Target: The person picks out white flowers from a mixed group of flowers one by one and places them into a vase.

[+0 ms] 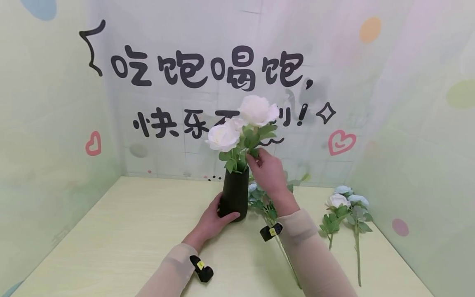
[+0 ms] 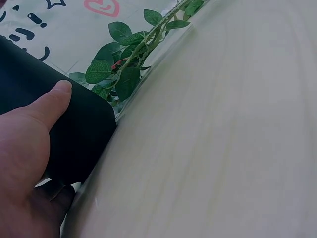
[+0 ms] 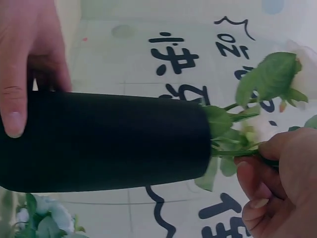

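Observation:
A black vase stands on the table with white artificial flowers rising from its mouth. Low on the vase, my left hand grips it, thumb across the near side and fingers round the other side. Above the rim my right hand pinches a green flower stem between thumb and fingertips. In the right wrist view that stem runs into the vase mouth beside green leaves. The vase's dark side also fills the left of the left wrist view, under my thumb.
Behind my right forearm a blue flower stem lies on the pale wooden table. Further right lie a white flower and a blue flower with leafy stems. Printed fabric walls enclose the table at the back and both sides.

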`<state>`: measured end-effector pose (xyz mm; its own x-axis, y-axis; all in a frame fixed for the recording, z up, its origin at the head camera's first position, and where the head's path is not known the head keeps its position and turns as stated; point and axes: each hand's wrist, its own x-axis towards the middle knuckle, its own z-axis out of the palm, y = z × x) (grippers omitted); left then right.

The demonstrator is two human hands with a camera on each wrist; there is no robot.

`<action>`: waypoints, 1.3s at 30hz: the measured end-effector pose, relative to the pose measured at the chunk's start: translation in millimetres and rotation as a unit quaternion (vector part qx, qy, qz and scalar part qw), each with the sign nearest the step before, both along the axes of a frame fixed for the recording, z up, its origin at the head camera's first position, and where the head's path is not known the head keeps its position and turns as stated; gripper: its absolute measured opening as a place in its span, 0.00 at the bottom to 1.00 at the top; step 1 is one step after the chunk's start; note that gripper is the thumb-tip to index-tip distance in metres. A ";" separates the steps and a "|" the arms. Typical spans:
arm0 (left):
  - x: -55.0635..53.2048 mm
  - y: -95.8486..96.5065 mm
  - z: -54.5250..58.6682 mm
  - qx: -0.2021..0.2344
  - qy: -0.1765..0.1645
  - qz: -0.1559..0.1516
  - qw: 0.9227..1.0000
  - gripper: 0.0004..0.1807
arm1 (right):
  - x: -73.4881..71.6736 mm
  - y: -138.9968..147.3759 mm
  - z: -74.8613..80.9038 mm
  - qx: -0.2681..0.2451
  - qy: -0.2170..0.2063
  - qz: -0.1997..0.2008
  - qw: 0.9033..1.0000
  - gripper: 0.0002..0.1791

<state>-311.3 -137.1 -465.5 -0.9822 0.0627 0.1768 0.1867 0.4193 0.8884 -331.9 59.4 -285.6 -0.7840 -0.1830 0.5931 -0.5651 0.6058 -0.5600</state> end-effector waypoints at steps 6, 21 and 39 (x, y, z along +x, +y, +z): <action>-0.4 0.8 -1.3 0.005 -0.004 0.001 1.000 0.55 | -5.0 -6.3 -13.3 0.071 -0.026 -0.010 0.997 0.12; 0.1 0.4 -2.0 -0.001 0.005 0.000 1.000 0.54 | 3.0 -7.3 -18.0 0.159 -0.016 0.029 0.987 0.14; 0.0 -0.6 -0.4 -0.001 0.003 -0.002 1.000 0.53 | 14.1 -0.3 -26.7 0.137 -0.013 0.025 0.990 0.23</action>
<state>-311.3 -137.7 -465.9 -0.9811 0.0668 0.1816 0.1927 0.4209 0.8864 -317.7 59.2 -312.4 -0.7844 -0.3737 0.4951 -0.5857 0.7090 -0.3928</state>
